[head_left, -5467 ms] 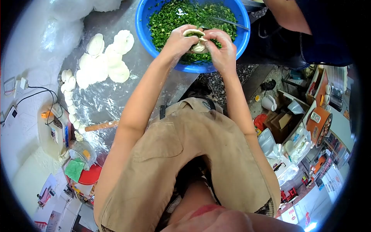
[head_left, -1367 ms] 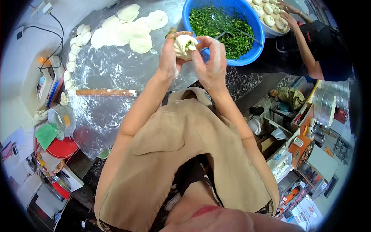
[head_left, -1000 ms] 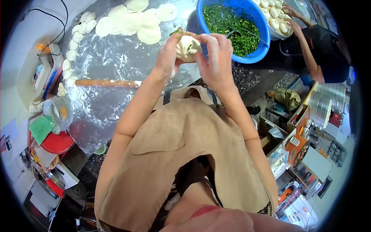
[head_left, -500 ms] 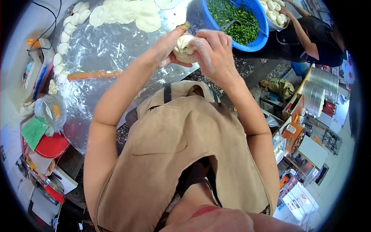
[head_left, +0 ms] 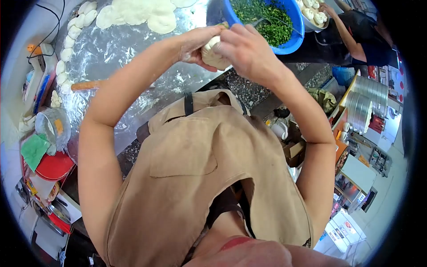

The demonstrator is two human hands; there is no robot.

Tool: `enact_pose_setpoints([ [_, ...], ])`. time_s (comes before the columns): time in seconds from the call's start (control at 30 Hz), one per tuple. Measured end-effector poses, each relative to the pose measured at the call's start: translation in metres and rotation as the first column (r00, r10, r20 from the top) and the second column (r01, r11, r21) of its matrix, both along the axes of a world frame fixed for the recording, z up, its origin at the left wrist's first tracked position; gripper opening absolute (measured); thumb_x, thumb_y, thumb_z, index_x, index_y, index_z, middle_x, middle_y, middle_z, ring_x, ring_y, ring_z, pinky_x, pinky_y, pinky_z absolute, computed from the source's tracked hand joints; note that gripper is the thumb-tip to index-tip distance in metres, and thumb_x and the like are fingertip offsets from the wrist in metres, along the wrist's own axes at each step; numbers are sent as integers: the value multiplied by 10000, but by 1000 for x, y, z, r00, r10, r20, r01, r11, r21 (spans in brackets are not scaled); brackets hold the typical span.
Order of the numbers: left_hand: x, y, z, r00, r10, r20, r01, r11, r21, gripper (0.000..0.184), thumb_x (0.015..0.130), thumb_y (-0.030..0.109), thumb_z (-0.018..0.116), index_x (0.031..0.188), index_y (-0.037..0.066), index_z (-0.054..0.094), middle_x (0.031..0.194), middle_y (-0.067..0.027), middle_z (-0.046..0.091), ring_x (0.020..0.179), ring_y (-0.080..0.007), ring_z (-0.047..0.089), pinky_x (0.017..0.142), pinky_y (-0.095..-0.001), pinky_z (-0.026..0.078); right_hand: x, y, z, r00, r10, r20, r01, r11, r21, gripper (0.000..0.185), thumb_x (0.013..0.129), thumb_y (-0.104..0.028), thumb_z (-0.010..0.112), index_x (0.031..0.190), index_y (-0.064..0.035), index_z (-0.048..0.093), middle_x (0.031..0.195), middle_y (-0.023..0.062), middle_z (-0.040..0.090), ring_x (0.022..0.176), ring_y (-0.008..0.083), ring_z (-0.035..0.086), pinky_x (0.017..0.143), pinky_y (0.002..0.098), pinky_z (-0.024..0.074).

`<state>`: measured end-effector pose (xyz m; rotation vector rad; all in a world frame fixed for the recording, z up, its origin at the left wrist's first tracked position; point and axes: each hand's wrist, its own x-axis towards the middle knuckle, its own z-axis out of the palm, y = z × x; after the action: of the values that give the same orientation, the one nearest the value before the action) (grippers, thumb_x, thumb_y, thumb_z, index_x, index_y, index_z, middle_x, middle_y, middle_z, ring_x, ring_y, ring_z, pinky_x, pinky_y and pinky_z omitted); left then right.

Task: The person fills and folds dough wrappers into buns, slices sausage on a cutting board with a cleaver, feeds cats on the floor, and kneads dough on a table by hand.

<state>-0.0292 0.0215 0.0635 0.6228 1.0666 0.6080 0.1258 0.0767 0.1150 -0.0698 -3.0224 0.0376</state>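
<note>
A pale, pleated bun point(head_left: 211, 52) rests in my left hand point(head_left: 195, 44), whose fingers curl around its far side and underside. My right hand point(head_left: 249, 51) closes over the bun's right side, its fingertips pinching the gathered dough; part of the bun is hidden behind them. Just beyond both hands stands a blue basin point(head_left: 299, 38) of chopped green filling point(head_left: 278, 33), with a metal utensil point(head_left: 260, 21) in it. Below and left of my hands lies the floured metal table point(head_left: 120, 58).
Flattened dough rounds point(head_left: 138, 15) overlap at the table's far side. Dough pieces point(head_left: 66, 54) line its left edge beside a rolling pin point(head_left: 86, 85), partly behind my left arm. A co-worker's hand point(head_left: 327, 10) reaches to a bowl of buns point(head_left: 316, 18). Metal steamers point(head_left: 358, 109) stand right.
My right hand has turned inward and closed further over the bun. Both elbows have spread outward. The view has shifted slightly, and my left arm now covers part of the rolling pin.
</note>
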Motion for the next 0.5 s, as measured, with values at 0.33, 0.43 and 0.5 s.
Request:
enact_pose_setpoints([
  [0.33,65,82,-36,579,702,414,-740,666,-95,542,956,493,249,1033,71,580,925,-97,650,795,-228,651,687,-411,556,38,61,-40,630,-722,-286,347,591,-728,156,715,-167,743,776,-34,688,657,57,558,542,167,539,507,272,434],
  [0.43,82,119,-32,609,725,321,-764,645,-7,531,969,453,228,1037,54,572,941,-116,638,816,-233,639,709,-388,551,46,93,-52,600,-733,-321,395,620,-678,185,710,-162,746,759,-22,635,682,69,556,560,172,562,510,277,454],
  [0.5,92,146,-33,614,723,317,-759,651,-13,526,981,433,221,1057,38,560,955,-133,628,843,-244,634,727,-385,556,59,122,-59,618,-695,-368,388,676,-627,176,725,-119,745,785,-8,622,689,62,554,564,146,561,509,254,454],
])
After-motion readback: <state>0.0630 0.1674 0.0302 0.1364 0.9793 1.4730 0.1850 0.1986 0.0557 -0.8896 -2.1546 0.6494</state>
